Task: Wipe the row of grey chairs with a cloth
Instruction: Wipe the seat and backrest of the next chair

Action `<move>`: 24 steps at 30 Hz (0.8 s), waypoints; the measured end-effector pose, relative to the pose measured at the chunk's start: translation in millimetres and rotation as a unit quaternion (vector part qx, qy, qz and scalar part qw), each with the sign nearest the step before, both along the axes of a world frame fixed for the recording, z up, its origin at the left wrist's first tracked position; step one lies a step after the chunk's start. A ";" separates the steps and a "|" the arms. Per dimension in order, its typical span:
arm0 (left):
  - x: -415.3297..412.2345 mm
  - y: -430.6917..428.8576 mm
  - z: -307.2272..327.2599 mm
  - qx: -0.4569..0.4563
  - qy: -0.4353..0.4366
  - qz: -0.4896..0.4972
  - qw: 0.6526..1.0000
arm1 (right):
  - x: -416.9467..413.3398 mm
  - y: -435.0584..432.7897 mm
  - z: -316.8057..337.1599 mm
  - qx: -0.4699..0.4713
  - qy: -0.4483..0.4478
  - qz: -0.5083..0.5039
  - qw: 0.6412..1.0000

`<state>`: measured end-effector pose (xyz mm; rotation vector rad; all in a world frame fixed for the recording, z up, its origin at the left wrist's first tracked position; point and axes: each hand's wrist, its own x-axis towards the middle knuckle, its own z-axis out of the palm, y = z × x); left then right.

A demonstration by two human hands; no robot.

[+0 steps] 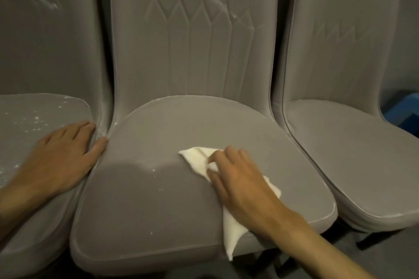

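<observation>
The cloth [197, 158] lies on the middle seat [158, 222], right of centre. Its long axis runs from a far-left corner back toward the person, and its near tail hangs over the seat's front edge. The right hand [235, 179] sits on top of it with the fingers bent and gathered into the folds, holding the cloth and pressing it down. What is left to wipe on this seat appears to be a few white specks [154, 170], just left of the cloth's leading corner and slightly nearer the person. A stroke would therefore likely go leftward, led by that corner. The left hand [61, 154] lies flat and open on the inner edge of the left seat [34, 115], holding nothing, with its thumb at the gap between the two seats. It is nearer the specks but has no cloth and seems only to brace. The left seat is heavily spotted, and white smears [217, 4] mark the middle backrest above. The right chair [340, 142] looks mostly clean.
</observation>
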<state>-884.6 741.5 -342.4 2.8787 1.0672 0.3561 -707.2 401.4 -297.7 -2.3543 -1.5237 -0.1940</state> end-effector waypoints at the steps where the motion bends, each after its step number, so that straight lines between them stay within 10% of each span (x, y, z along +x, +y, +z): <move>1: 0.0 1.5 -0.3 -0.003 0.001 0.001 1.000 | -1.4 -3.0 2.2 -0.006 0.015 0.018 1.000; 8: -0.5 3.1 -3.1 0.004 -0.005 0.001 1.000 | 41.3 -51.4 9.2 -0.017 -0.017 -0.128 0.991; 24: -0.5 8.7 -5.4 0.024 0.008 -0.014 1.000 | -22.4 -12.7 -3.8 0.005 -0.037 -0.106 0.994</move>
